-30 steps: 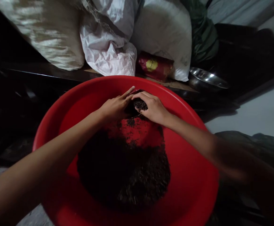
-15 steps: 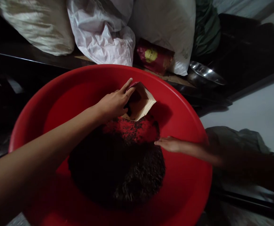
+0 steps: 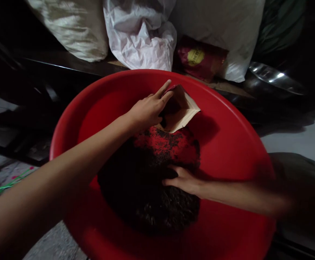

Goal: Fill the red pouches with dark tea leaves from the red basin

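Gripping pale-lined, red paper packet (image 3: 187, 110) in left hand (image 3: 149, 110), mouth tilted rightward. Touching dark, loose, shredded material (image 3: 170, 211) below packet in round red plastic basin (image 3: 235, 144) with nearer, half-curled right hand (image 3: 186, 180); grasp indiscernible.

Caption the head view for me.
Left hand holds an open bag, right hand at dark material in a red tub.

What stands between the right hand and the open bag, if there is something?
Nothing visible stands between the right hand and the open bag; only loose dark material lies beneath, in the red tub.
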{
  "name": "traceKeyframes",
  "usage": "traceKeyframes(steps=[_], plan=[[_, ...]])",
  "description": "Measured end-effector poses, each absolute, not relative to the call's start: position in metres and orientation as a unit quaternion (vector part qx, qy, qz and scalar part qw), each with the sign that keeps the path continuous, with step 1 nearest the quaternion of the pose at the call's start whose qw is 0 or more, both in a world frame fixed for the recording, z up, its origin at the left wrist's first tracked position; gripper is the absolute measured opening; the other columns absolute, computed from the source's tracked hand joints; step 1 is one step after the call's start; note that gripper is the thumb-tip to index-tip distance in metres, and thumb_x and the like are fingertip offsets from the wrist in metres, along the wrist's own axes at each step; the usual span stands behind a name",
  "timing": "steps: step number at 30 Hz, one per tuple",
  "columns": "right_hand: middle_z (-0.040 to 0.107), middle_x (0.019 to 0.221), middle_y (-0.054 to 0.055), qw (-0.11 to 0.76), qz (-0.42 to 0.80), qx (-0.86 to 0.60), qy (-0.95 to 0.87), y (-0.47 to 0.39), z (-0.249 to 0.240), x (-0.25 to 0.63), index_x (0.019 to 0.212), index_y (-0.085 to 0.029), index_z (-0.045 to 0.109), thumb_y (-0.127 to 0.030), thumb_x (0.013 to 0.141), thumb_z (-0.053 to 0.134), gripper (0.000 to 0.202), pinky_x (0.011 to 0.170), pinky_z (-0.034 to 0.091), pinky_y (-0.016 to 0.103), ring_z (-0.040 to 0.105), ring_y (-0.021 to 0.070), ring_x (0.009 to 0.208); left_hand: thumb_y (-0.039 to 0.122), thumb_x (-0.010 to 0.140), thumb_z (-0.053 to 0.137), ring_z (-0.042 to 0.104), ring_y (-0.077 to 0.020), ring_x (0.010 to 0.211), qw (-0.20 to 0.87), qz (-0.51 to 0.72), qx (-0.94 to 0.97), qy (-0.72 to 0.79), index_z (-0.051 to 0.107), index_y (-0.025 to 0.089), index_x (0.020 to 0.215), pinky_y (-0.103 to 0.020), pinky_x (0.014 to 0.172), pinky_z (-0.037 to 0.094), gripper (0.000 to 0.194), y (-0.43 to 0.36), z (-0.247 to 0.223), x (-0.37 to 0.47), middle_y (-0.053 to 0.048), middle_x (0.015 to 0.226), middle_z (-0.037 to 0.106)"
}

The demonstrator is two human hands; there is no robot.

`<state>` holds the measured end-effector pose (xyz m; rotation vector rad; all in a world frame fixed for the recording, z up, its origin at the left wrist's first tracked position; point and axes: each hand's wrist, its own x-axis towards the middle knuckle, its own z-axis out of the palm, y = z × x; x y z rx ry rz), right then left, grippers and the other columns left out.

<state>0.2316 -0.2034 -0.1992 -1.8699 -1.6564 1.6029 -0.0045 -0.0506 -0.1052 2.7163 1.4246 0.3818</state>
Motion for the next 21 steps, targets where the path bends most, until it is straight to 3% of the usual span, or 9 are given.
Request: traceKeyframes(steps=[3, 7, 10, 13, 15, 18, 21], plan=[[0.081, 0.119, 0.009, 0.071, 0.624, -0.6, -0.496, -0.205, -0.204, 0.209, 0.13, -0.021, 0.074, -0.033, 0.067, 0.082, 0.064, 0.095, 0.061, 0.04, 0.075, 0.0279, 0.107, 0.013, 0.084, 0.067, 0.06, -0.0423, 0.139, 0.026, 0.131, 0.886, 0.444, 0.013, 0.023, 0.174, -0.05, 0.1, 0.063, 0.106, -0.05, -0.108, -0.006, -0.017, 0.182, 0.006], [0.077, 0.09, 0.002, 0.09, 0.669, -0.562, -0.477, -0.201, -0.197, 0.207, 0.105, -0.017, 0.078, -0.023, 0.061, 0.076, 0.044, 0.075, 0.055, 0.03, 0.068, 0.0191, 0.082, 0.009, 0.082, 0.063, 0.06, -0.0423, 0.14, 0.026, 0.147, 0.89, 0.43, 0.017, 0.021, 0.173, -0.048, 0.099, 0.064, 0.103, -0.048, -0.111, -0.008, -0.018, 0.181, 0.01], [0.069, 0.076, -0.002, 0.113, 0.673, -0.536, -0.498, -0.188, -0.172, 0.209, 0.091, -0.018, 0.074, -0.025, 0.059, 0.082, 0.034, 0.065, 0.05, 0.027, 0.06, 0.0141, 0.069, 0.005, 0.08, 0.06, 0.055, -0.0394, 0.146, 0.036, 0.165, 0.906, 0.389, 0.018, 0.019, 0.172, -0.045, 0.105, 0.062, 0.102, -0.044, -0.114, -0.006, -0.018, 0.181, 0.01], [0.068, 0.081, -0.002, 0.214, 0.656, -0.463, -0.556, -0.164, -0.13, 0.206, 0.094, -0.02, 0.072, -0.034, 0.061, 0.088, 0.039, 0.066, 0.052, 0.027, 0.06, 0.0136, 0.07, 0.004, 0.08, 0.058, 0.048, -0.0367, 0.154, 0.053, 0.187, 0.92, 0.339, 0.018, 0.018, 0.172, -0.041, 0.11, 0.059, 0.102, -0.039, -0.119, -0.005, -0.018, 0.181, 0.011], [0.071, 0.091, 0.001, 0.302, 0.587, -0.434, -0.613, -0.141, -0.103, 0.204, 0.102, -0.021, 0.072, -0.039, 0.068, 0.086, 0.041, 0.072, 0.057, 0.03, 0.065, 0.0162, 0.078, 0.007, 0.084, 0.058, 0.044, -0.035, 0.156, 0.065, 0.213, 0.924, 0.311, 0.015, 0.022, 0.173, -0.042, 0.112, 0.058, 0.1, -0.035, -0.123, -0.007, -0.016, 0.181, 0.012], [0.074, 0.107, 0.004, 0.398, 0.375, -0.438, -0.714, -0.097, -0.08, 0.203, 0.114, -0.021, 0.071, -0.038, 0.08, 0.079, 0.038, 0.09, 0.061, 0.04, 0.07, 0.0225, 0.097, 0.012, 0.09, 0.058, 0.04, -0.0314, 0.159, 0.08, 0.25, 0.925, 0.276, 0.013, 0.029, 0.172, -0.044, 0.117, 0.054, 0.096, -0.03, -0.127, -0.012, -0.013, 0.181, 0.014], [0.074, 0.118, 0.007, 0.364, 0.146, -0.441, -0.807, -0.056, -0.076, 0.203, 0.12, -0.021, 0.072, -0.032, 0.083, 0.078, 0.038, 0.107, 0.057, 0.05, 0.069, 0.0284, 0.113, 0.015, 0.092, 0.06, 0.04, -0.0335, 0.158, 0.083, 0.265, 0.922, 0.269, 0.021, 0.025, 0.171, -0.047, 0.122, 0.05, 0.089, -0.023, -0.128, -0.019, -0.015, 0.18, 0.017]])
